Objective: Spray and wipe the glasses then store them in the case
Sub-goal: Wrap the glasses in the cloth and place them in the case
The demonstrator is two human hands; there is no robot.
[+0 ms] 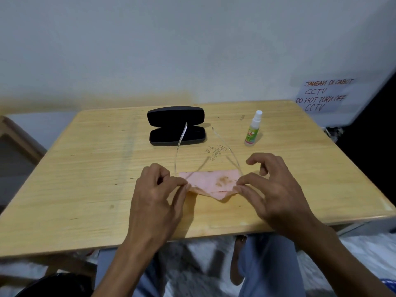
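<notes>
Both hands, left hand (pixel 157 189) and right hand (pixel 272 185), pinch a pink cloth (pixel 211 182) around clear glasses (pixel 180 146) above the bench (pixel 85 168). Wiping seems underway; the open case (pixel 176 128) and spray bottle (pixel 252 129) stand beyond, storing left.

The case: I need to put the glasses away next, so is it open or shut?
Open. The black case sits on the table with its lid raised, dark lining showing.
</notes>
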